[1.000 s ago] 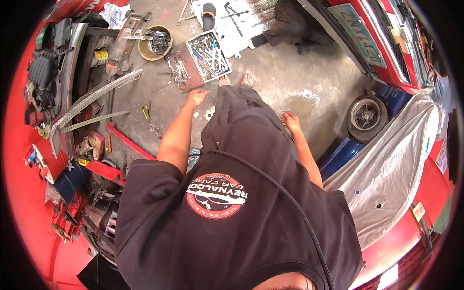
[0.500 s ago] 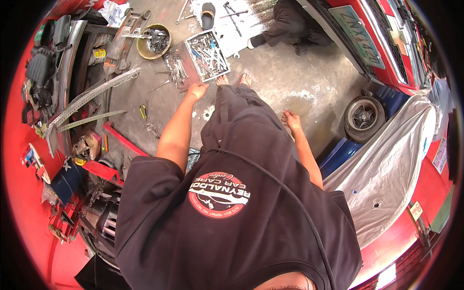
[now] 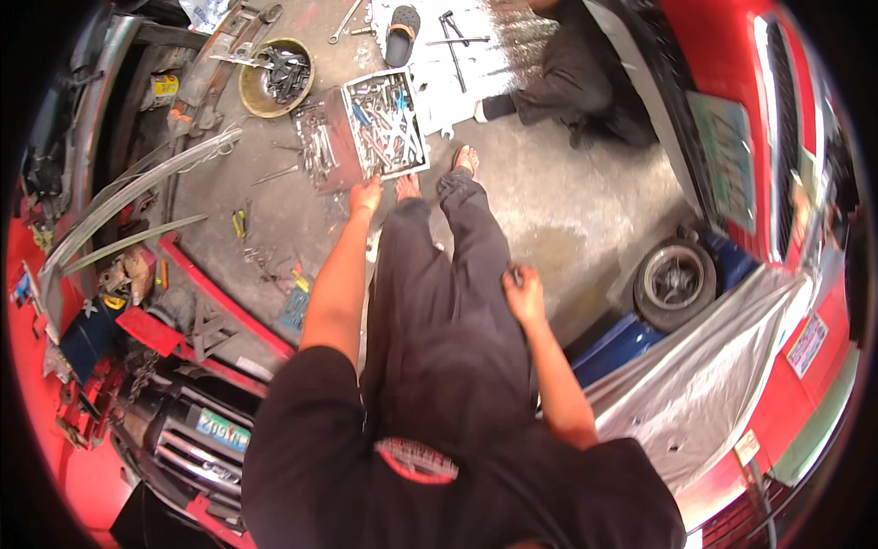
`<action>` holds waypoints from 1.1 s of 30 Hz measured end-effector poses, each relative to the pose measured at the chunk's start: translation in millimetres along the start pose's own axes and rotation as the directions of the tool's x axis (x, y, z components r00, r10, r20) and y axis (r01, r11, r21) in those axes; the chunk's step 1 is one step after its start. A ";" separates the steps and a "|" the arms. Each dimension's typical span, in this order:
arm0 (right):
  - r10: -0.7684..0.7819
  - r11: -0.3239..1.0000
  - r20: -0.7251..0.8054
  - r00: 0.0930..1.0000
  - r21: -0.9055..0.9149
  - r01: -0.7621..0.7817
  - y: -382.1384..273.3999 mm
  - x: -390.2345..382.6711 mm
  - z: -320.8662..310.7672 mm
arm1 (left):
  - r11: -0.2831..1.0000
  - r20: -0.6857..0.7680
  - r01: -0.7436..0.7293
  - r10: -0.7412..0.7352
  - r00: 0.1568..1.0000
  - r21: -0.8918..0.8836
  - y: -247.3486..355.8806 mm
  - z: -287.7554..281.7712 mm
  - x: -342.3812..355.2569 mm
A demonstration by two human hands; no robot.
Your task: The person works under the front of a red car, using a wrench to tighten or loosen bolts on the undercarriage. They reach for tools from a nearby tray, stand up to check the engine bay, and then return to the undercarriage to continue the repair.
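Note:
My left hand (image 3: 366,195) hangs over the floor just in front of the toolbox, its fingers curled together; whether anything is in them I cannot make out. By my right thigh, my right hand (image 3: 523,293) is closed, with a small dark spot showing at the fingertips that is too small to name. The white-rimmed toolbox (image 3: 422,137) lies open on the floor, packed with wrenches and other hand tools. Beside it is a reddish panel (image 3: 345,146) with more wrenches (image 3: 318,151) lying along its left side.
A yellowish bucket (image 3: 245,91) holds dark metal parts. A black clog (image 3: 400,37) and a T-shaped tool (image 3: 455,57) lie beyond the toolbox. Another person (image 3: 576,73) in dark clothes crouches by the red vehicle (image 3: 713,46). A wheel (image 3: 675,284) stands at right; red metal bars (image 3: 215,293) lie left.
My legs have come apart, with the right foot forward of the left. My right hand has swung inward to the thigh. The left hand stays near the toolbox. My view has shifted.

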State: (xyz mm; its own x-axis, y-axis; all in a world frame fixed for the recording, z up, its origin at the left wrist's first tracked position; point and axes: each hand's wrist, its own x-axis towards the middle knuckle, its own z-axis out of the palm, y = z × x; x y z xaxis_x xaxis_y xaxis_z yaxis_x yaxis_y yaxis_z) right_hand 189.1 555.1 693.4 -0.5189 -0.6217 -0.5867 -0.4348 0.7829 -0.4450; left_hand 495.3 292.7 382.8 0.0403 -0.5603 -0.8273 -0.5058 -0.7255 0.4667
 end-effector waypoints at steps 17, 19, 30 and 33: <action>-0.010 0.989 0.241 0.971 -0.138 0.044 -15.5 191.3 31.9 | 0.823 -0.372 0.276 -0.086 0.924 0.497 33.4 161.3 317.1; -0.091 0.974 0.289 0.953 -0.175 0.146 -30.1 220.5 32.8 | 0.846 -0.406 0.239 -0.029 0.914 0.477 29.6 150.7 329.9; -0.343 0.939 0.314 0.885 0.090 0.332 -80.9 334.1 98.8 | 0.963 -0.731 -0.250 0.102 0.675 -0.096 50.5 9.4 229.1; -0.337 0.931 0.295 0.894 0.243 0.271 -108.6 358.8 129.9 | 0.895 -0.705 -0.304 -0.017 0.709 -0.327 104.3 -26.0 186.0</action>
State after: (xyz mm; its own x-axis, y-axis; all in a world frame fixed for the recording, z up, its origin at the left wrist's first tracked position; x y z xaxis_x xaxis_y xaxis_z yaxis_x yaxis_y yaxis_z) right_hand 145.8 250.1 443.3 -0.1000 -0.8127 -0.5741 -0.3673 0.5664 -0.7378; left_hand 472.4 102.4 285.7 0.6449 -0.6663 -0.3743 -0.1827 -0.6100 0.7711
